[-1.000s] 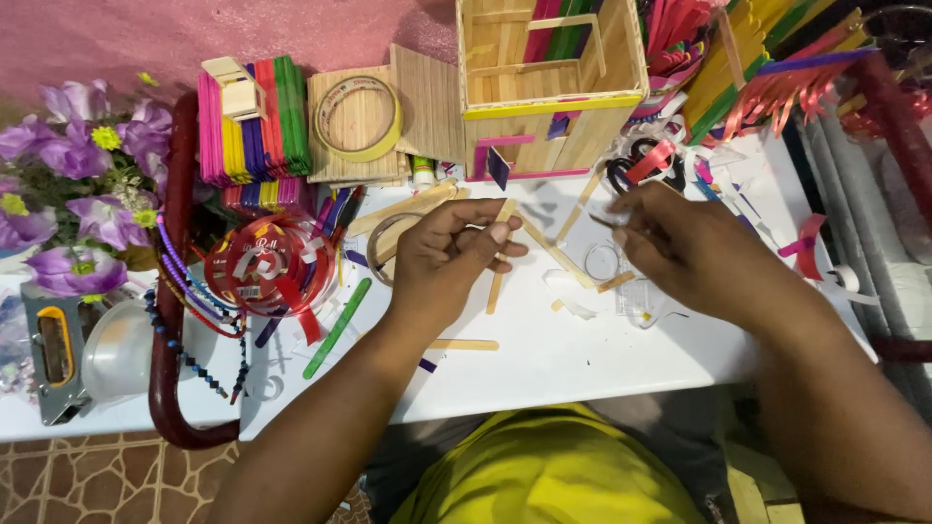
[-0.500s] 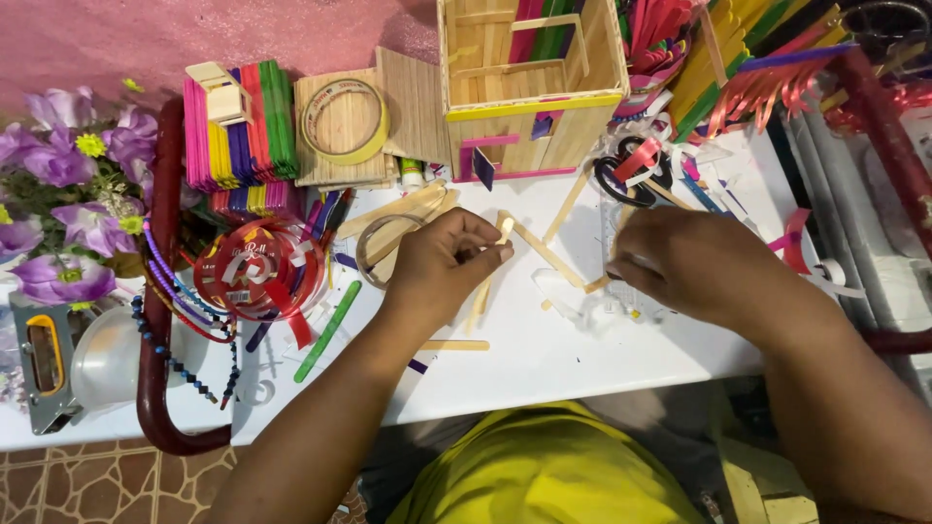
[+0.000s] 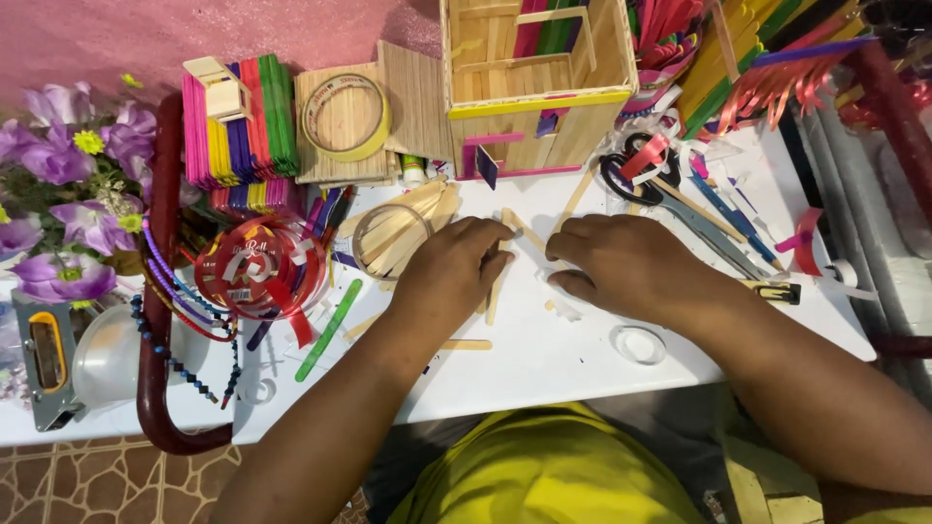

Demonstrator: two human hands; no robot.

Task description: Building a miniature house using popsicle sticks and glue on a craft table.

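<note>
I am pressing plain wooden craft sticks (image 3: pixel 524 236) flat on the white table (image 3: pixel 544 359), just in front of the stick-built box (image 3: pixel 539 87). My left hand (image 3: pixel 456 272) is pinching one stick; my right hand (image 3: pixel 621 262) is lying curled over the others, its grip hidden. Scissors (image 3: pixel 641 175) are lying right of the box, a tape roll (image 3: pixel 347 116) left.

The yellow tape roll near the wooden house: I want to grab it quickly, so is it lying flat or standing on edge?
Flat: the yellow tape roll shows its full ring.
</note>
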